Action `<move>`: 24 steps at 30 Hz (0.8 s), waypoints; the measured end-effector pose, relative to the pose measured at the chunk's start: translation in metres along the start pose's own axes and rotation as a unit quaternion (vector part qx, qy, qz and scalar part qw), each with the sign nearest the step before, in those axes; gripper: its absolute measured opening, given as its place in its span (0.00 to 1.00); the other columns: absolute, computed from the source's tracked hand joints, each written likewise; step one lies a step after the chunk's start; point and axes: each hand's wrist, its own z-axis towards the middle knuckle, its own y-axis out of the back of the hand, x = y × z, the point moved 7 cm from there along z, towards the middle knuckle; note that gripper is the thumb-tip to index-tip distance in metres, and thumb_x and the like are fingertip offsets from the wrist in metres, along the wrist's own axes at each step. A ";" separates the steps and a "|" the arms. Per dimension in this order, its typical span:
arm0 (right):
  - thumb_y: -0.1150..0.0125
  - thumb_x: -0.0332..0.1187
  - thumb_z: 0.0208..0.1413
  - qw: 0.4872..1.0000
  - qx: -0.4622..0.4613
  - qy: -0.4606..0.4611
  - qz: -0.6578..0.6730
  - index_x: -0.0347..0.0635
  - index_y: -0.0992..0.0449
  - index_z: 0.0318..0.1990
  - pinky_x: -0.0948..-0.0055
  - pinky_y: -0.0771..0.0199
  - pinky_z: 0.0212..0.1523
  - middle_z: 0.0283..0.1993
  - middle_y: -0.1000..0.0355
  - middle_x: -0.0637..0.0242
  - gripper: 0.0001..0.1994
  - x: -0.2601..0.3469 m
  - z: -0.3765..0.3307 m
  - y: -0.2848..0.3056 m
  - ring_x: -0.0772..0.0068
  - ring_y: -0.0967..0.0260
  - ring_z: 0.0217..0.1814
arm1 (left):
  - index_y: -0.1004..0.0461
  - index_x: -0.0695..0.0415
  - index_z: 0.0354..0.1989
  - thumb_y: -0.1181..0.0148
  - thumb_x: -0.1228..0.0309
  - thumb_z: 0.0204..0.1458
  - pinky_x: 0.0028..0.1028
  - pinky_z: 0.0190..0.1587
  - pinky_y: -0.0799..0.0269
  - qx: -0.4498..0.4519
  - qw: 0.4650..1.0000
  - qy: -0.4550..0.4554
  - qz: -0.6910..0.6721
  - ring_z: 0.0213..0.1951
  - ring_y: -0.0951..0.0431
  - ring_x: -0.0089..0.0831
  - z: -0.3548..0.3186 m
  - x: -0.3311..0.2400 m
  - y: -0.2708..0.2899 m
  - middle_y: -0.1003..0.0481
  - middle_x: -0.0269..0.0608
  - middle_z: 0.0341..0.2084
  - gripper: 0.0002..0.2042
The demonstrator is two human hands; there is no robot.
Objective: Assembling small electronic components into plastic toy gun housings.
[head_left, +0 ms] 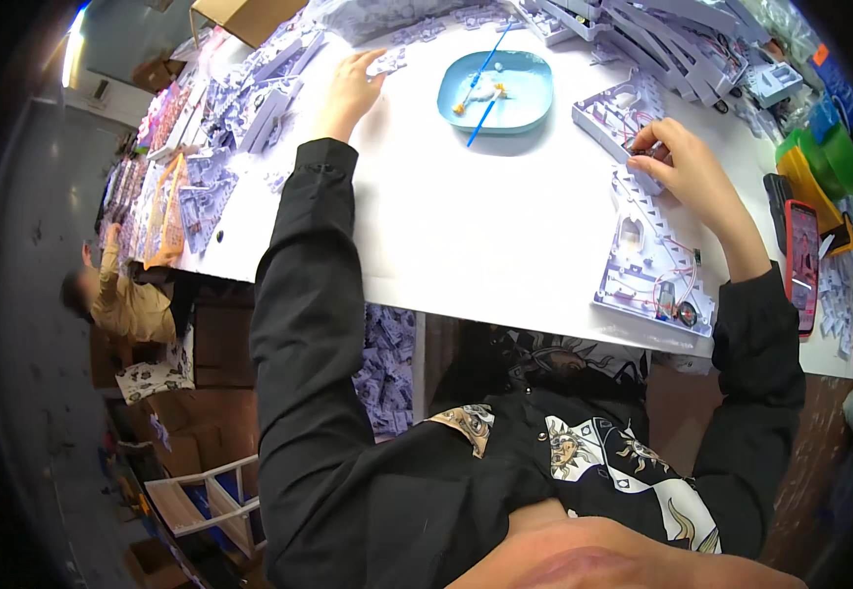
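Pinching a small dark part, my right hand (682, 167) works at the top edge of the white board (654, 257) lying on the table (485, 236) before me. I'd keep it low and steady, clear of the red wires. My left hand (350, 90) lies spread, fingertips on a small card piece (387, 63); better it braced the board.
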 end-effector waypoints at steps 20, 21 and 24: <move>0.41 0.32 0.59 0.999 0.017 0.029 0.015 0.38 0.22 0.43 0.76 0.32 0.43 0.40 0.24 0.67 0.09 -0.019 0.000 0.003 0.75 0.30 0.41 | 0.29 0.53 0.60 0.48 0.70 0.60 0.39 0.61 0.36 0.143 0.985 -0.094 0.008 0.59 0.31 0.50 -0.156 -0.159 0.065 0.30 0.52 0.58 0.19; 0.41 0.30 0.59 0.998 0.042 0.044 0.003 0.37 0.23 0.46 0.79 0.33 0.45 0.40 0.26 0.69 0.10 -0.020 0.001 0.001 0.79 0.31 0.42 | 0.29 0.53 0.60 0.48 0.70 0.60 0.39 0.61 0.36 0.149 0.985 -0.092 0.001 0.59 0.31 0.50 -0.166 -0.172 0.070 0.30 0.52 0.58 0.19; 0.39 0.30 0.57 0.998 0.056 0.014 0.031 0.37 0.23 0.48 0.77 0.30 0.44 0.39 0.24 0.66 0.12 -0.005 0.002 -0.001 0.76 0.29 0.42 | 0.29 0.52 0.61 0.46 0.70 0.59 0.41 0.62 0.37 0.133 0.988 -0.079 -0.020 0.60 0.32 0.50 -0.182 -0.196 0.074 0.31 0.52 0.58 0.20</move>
